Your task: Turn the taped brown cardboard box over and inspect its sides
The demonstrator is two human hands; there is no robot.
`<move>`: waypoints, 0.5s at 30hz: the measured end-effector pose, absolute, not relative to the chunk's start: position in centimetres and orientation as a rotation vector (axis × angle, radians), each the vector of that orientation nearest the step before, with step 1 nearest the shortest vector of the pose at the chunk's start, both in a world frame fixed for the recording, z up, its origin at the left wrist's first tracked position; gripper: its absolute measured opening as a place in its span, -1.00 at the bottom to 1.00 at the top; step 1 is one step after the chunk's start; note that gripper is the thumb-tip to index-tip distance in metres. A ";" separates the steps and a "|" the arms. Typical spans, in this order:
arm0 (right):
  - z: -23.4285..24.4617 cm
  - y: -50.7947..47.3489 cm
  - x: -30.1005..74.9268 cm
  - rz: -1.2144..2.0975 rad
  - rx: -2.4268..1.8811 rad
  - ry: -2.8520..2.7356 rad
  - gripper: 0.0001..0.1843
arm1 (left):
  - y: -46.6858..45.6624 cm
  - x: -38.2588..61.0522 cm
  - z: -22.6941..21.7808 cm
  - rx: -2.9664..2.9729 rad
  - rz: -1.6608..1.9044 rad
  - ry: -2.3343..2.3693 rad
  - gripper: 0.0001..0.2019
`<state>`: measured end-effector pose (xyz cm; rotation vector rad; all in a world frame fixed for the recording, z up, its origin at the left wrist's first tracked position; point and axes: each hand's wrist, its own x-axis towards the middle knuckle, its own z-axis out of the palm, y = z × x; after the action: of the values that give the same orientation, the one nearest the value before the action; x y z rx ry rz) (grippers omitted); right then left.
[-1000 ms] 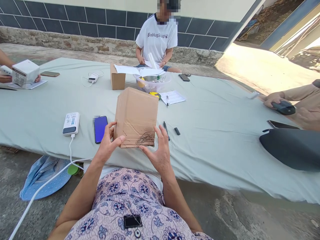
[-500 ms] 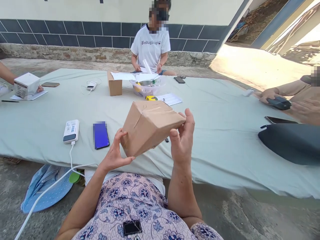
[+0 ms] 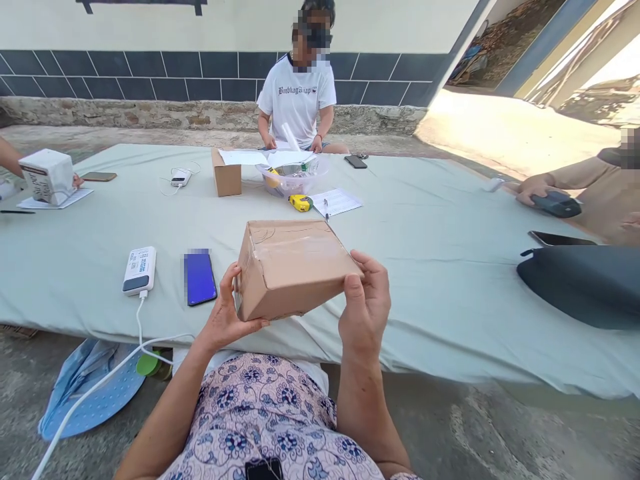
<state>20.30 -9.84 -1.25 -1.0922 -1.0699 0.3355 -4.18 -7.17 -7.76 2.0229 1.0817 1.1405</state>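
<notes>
Taking the box as the centre of the clock, with the wearer at 6, a white cable (image 3: 85, 393) is sagging past the table edge at 8 o'clock, and a blue hat (image 3: 103, 390) is lying on the ground beyond it. The two hands are working apart from each other, both clamping the cardboard box (image 3: 295, 257): the left hand (image 3: 225, 310) is cupping it at 8 o'clock, thumb running along the lower near edge, while the right hand (image 3: 367, 300) is pinching the corner at 4 o'clock. The box is sitting tilted between them at the near edge of the table (image 3: 425, 267); whether its underside is touching the cloth, I cannot tell. The right hand is covering only a small corner, so a slackening pinch could be letting that end drop, probably towards the lap. At 9 o'clock a phone (image 3: 201, 278) is lying near the left hand, with a power bank (image 3: 139, 270) beyond; a forearm catching the cable could be dragging the power bank off. Farther out, a tape measure (image 3: 301, 203) is resting at 12, within the path of a careless push, with a plastic bowl (image 3: 286, 187) standing behind it.
</notes>
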 end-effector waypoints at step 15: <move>-2.2 -9.8 19.9 0.643 -0.925 -1.302 -0.43 | -8.1 -3.1 -7.2 1.110 1.378 0.754 0.01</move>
<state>19.86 -9.81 -2.21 -0.9247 -1.3024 0.6431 -3.12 -8.06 -7.18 1.1099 0.7544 1.3784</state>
